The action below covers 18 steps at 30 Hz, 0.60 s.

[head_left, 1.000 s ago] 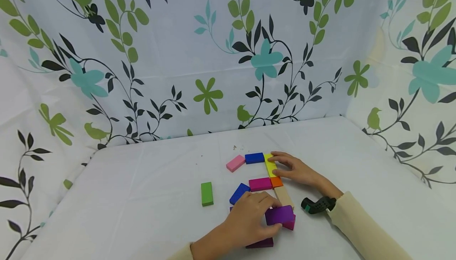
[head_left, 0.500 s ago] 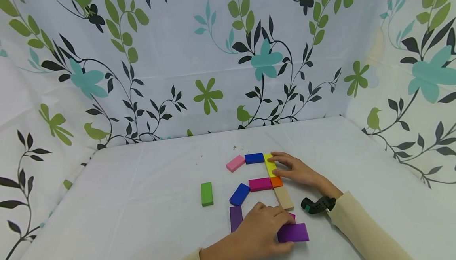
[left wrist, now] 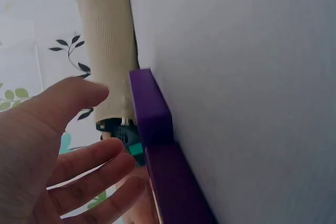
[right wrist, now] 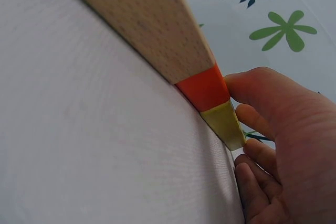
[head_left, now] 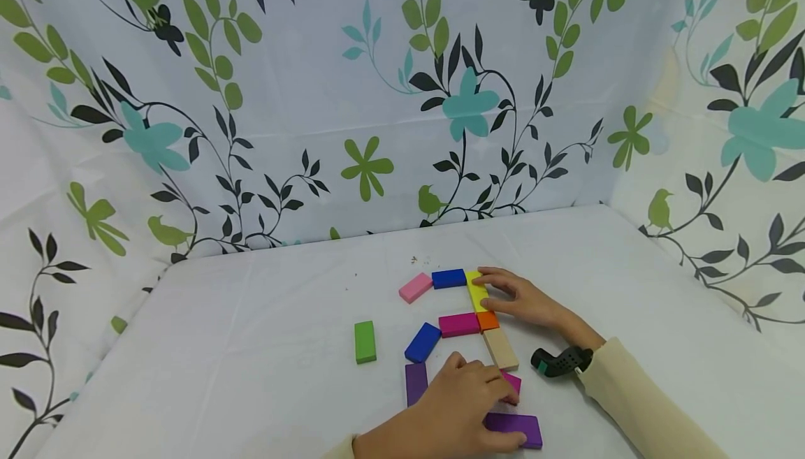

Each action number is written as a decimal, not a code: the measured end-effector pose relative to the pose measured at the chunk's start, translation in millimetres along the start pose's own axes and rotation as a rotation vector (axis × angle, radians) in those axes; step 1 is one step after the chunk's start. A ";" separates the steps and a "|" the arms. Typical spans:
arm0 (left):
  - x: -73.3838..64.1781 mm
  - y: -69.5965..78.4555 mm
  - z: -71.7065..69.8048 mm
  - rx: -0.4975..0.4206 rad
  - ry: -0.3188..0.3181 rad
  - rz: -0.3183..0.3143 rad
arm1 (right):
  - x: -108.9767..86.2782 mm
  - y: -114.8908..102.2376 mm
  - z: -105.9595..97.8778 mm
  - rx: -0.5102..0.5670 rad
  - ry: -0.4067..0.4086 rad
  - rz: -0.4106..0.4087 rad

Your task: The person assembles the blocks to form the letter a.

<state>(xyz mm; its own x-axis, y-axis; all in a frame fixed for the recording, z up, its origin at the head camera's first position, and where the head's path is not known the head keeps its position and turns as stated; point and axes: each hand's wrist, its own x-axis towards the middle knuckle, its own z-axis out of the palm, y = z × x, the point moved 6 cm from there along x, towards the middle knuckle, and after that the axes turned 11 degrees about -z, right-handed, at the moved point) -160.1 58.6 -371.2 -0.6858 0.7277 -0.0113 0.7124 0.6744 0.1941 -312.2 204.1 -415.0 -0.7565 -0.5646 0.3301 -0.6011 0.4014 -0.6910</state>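
My left hand (head_left: 462, 406) hovers over a purple block (head_left: 531, 431) at the near end of a figure of coloured blocks. In the left wrist view its thumb and fingers stand loosely apart from the purple block (left wrist: 149, 95), whose end meets a dark purple block (left wrist: 176, 182). The left hand hides part of a magenta block (head_left: 512, 382) in the head view. My right hand (head_left: 525, 300) rests with its fingertips and thumb at the right side of the yellow block (head_left: 476, 291). An orange block (head_left: 487, 321) and a natural wood block (head_left: 500, 348) continue the line nearer.
Also in the figure are a pink block (head_left: 416, 288), blue blocks (head_left: 448, 279), a magenta crossbar block (head_left: 458, 325) and a violet block (head_left: 416, 382). A green block (head_left: 365, 341) lies apart on the left. Patterned cloth (head_left: 283, 96) hangs behind the white table (head_left: 251, 347).
The left hand carried the purple block rightward and nearer, then set it down flat at the near end and loosened its fingers. The right hand has stayed at the yellow block.
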 end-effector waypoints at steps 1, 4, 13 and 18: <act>0.5 -2.1 -2.2 -0.015 0.019 -0.012 | -0.2 0.0 -0.3 0.000 0.000 0.000; 2.7 -8.2 -9.3 -0.039 0.095 -0.041 | -0.8 -0.5 -1.1 0.000 0.003 0.005; 16.7 -32.2 -31.0 -0.051 0.229 -0.083 | -0.6 0.3 -0.3 0.010 0.000 0.006; 31.0 -43.0 -37.4 -0.033 0.168 -0.117 | -0.6 0.8 0.0 0.013 0.000 0.005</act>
<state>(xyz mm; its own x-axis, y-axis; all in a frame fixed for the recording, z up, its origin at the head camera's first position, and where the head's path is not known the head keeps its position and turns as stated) -217.5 47.5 -343.2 -0.7805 0.6120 0.1275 0.6233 0.7465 0.2327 -312.3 204.8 -415.7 -0.7593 -0.5627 0.3270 -0.5944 0.3948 -0.7006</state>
